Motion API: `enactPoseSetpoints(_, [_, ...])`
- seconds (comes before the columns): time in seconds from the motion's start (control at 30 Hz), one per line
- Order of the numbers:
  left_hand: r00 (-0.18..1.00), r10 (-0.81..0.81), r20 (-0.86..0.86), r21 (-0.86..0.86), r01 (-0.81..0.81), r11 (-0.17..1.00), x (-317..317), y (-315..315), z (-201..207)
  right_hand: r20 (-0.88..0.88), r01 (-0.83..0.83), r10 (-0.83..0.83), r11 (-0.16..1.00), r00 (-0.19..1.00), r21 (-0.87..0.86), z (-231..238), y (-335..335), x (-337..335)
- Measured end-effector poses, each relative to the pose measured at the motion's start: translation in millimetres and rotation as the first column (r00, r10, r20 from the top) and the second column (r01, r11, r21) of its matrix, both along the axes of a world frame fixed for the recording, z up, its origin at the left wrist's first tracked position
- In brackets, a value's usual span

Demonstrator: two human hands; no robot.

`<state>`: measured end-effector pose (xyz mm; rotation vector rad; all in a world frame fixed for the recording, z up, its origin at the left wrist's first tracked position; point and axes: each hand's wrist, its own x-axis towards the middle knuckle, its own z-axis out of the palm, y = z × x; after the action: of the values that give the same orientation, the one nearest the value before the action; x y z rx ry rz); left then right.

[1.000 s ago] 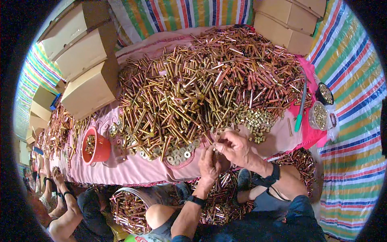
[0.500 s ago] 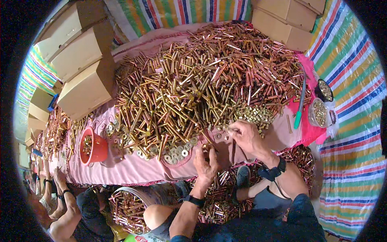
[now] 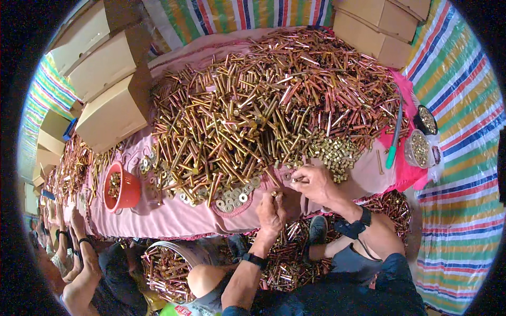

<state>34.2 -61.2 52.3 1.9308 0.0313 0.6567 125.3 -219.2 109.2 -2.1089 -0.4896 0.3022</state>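
Left hand point(image 3: 271, 210) pinches one brass bolt point(image 3: 274, 194) upright; right hand point(image 3: 312, 181), at 1 o'clock, closed around small nuts point(image 3: 337, 152). Best align threads squarely first.

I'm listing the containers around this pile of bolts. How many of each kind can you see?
Cardboard boxes on the left: 3
Cardboard boxes at top right: 2
Red cup: 1
Small round tubs on the right: 2
Metal basin below the table: 1
Total: 9
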Motion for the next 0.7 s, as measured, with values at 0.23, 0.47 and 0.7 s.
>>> enactPoseSetpoints(0.23, [0.995, -0.033, -0.09, 0.017, 0.035, 0.999, -4.6, 5.4, -8.3, -0.201, 0.018, 0.061, 0.929, 0.978, 0.371, 28.8, 28.3, -22.5])
enactPoseSetpoints(0.47, [0.996, -0.064, 0.057, 0.017, 0.063, 0.998, -2.7, 10.0, -21.6, 0.34, -0.217, 0.152, 0.963, 0.928, 0.161, 46.0, 40.9, -31.5])
enactPoseSetpoints(0.7, [0.996, -0.062, 0.059, -0.057, 0.065, 0.996, 1.2, 5.0, -9.5, 0.443, -0.14, 0.079, 0.984, 0.893, 0.108, 42.4, 43.4, -35.3])
